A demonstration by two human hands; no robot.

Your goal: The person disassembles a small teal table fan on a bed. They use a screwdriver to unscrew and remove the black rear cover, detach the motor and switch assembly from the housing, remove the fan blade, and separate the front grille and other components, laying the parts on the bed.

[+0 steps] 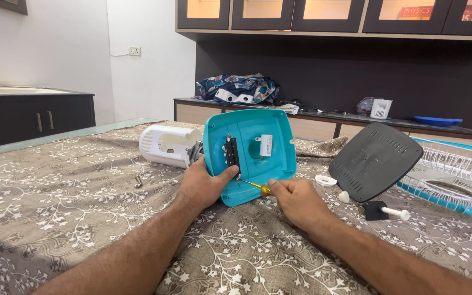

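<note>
Motor housing: white slotted plastic motor housing (167,145) lies on its side on the floral brown bedspread (55,207), behind the cover.
Left hand: your left hand (200,186) grips the turquoise plastic fan cover (249,155), thumb across its face, propping it upright to steady it.
Right hand: your right hand (299,201) pinches the small yellow-handled screwdriver (259,186), tip angled up-left at the cover's black switch block (231,153).
Base plate: dark grey plastic base plate (375,161) rests tilted, well apart.

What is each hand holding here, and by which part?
Left hand holds the teal cover by its lower left edge; right hand holds a screwdriver by its yellow handle.
</note>
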